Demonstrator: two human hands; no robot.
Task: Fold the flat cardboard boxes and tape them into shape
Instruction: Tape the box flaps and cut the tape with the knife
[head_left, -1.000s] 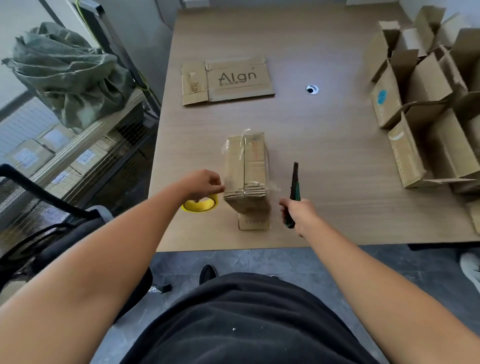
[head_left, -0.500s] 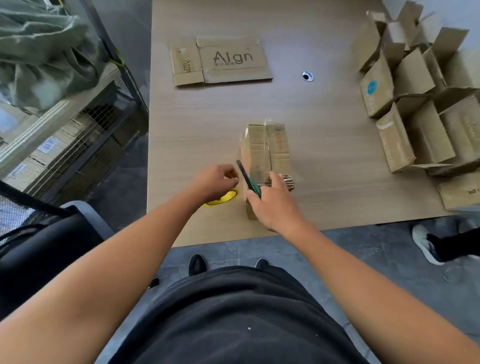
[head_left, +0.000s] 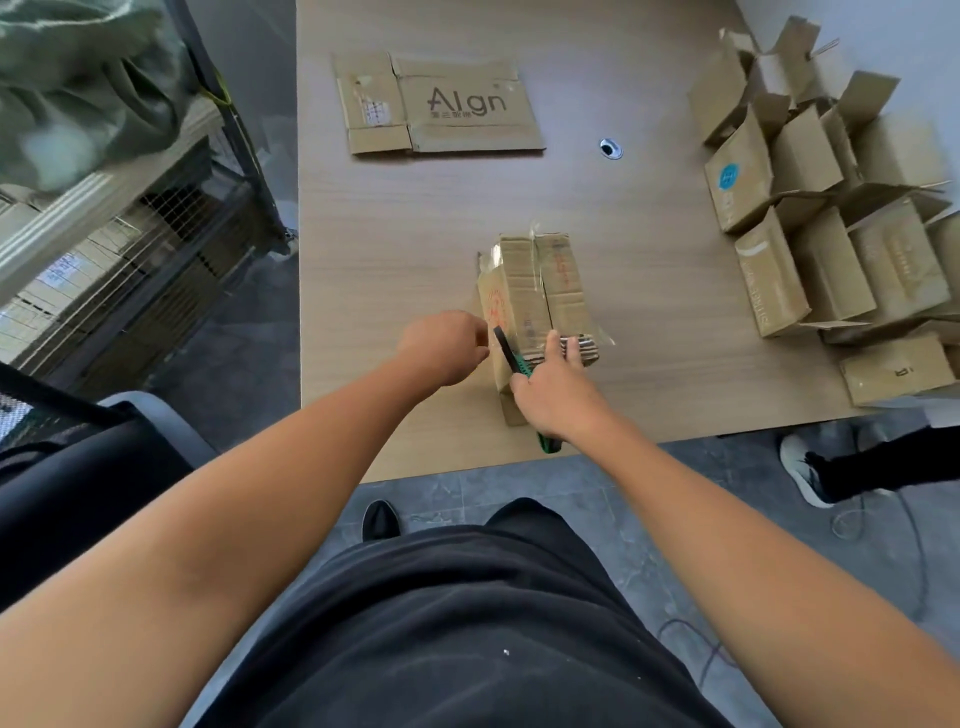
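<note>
Our right hand grips a utility knife with a green and black handle. The thumb and palm are closed around the handle, while the longer fingers reach forward and lie on the near end of a bundle of flat cardboard boxes. The dark front part of the knife points up and to the left, along the left side of the bundle, and the end of the handle comes out under our wrist.

The bundle is wrapped in clear film and lies in the middle of the worktop, near the front edge.

Our left hand is just beside the left side of the bundle, close to the tip of the knife. Its fingers are curled together, but we cannot tell if they pinch the film or hold nothing.

Farther back on the worktop lies one flat box with the print "AIgn". On the right side stands a group of folded boxes with open flaps, close to each other.
</note>
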